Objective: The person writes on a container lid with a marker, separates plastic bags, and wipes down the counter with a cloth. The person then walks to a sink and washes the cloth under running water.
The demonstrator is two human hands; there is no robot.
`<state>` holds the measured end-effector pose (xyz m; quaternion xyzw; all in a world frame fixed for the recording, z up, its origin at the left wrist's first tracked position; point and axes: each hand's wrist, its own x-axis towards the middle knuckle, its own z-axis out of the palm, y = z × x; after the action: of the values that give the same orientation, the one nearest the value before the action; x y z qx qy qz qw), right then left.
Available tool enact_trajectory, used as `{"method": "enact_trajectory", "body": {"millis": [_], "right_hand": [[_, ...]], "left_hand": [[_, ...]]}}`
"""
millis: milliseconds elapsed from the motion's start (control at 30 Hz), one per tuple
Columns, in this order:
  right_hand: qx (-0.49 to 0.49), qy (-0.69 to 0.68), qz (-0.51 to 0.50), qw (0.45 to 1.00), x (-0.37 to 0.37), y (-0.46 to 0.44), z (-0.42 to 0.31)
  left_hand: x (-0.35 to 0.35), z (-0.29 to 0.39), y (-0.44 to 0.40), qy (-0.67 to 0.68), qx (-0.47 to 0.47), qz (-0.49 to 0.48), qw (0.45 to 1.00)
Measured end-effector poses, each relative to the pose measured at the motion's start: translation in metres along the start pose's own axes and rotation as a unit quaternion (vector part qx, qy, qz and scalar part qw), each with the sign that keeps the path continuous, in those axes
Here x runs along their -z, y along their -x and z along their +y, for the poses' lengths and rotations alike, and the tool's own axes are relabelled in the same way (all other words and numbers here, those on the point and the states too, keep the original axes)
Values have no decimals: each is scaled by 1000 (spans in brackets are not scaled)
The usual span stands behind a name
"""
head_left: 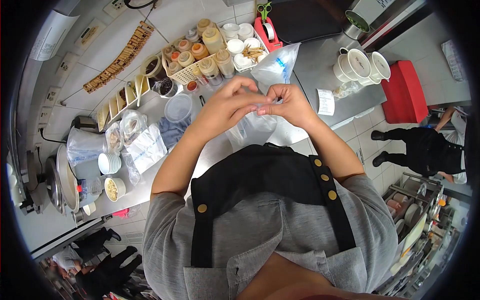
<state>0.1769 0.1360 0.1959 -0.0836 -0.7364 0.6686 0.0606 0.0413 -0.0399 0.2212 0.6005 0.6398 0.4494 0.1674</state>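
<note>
My left hand and my right hand meet at the middle of the metal counter, fingertips close together. Between them they pinch the gathered part of a clear plastic bag, whose body hangs below toward the apron. Another clear bag with blue print stands just beyond my fingers. A round translucent lid lies left of my left hand, near a blue-grey cloth.
Sauce bottles fill a cream basket at the back, beside small white cups and a red tape dispenser. White tubs and a receipt are right. Stacked bowls stand left. Other people are at both sides.
</note>
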Motion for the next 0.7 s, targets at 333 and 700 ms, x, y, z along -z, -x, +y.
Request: {"method": "enact_trajectory", "body": {"millis": [333, 700], "right_hand": [[88, -60, -78, 991, 11, 8, -8], [252, -358, -87, 895, 27, -12, -1]], "left_hand": [[10, -10, -6, 176, -64, 5, 982], [-23, -36, 3, 506, 61, -5, 860]]}}
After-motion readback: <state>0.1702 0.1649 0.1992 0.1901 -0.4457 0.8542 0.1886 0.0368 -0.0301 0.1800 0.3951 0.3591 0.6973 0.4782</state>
